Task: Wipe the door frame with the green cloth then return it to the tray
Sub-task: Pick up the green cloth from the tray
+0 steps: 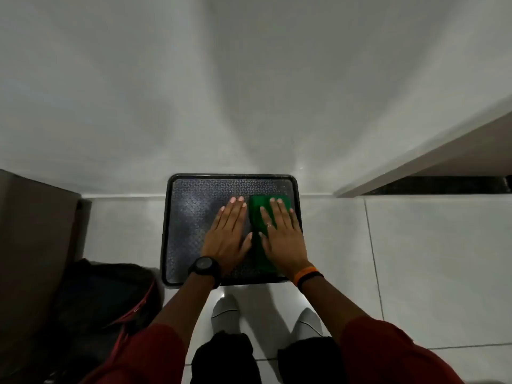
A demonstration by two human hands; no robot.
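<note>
Lying under flat right hand (282, 236) fingers: green cloth (257, 214).

Folded green cloth (259, 217) lies flat in the dark tray's (194, 217) right half.

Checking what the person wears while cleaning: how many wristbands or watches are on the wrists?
3. A black watch on the left wrist; an orange band and a black band side by side on the right wrist. Sleeves may hide more.

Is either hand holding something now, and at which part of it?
Nothing is gripped. The right hand lies flat, fingers straight, on top of the green cloth in the tray. The left hand lies flat on the tray beside it.
</note>
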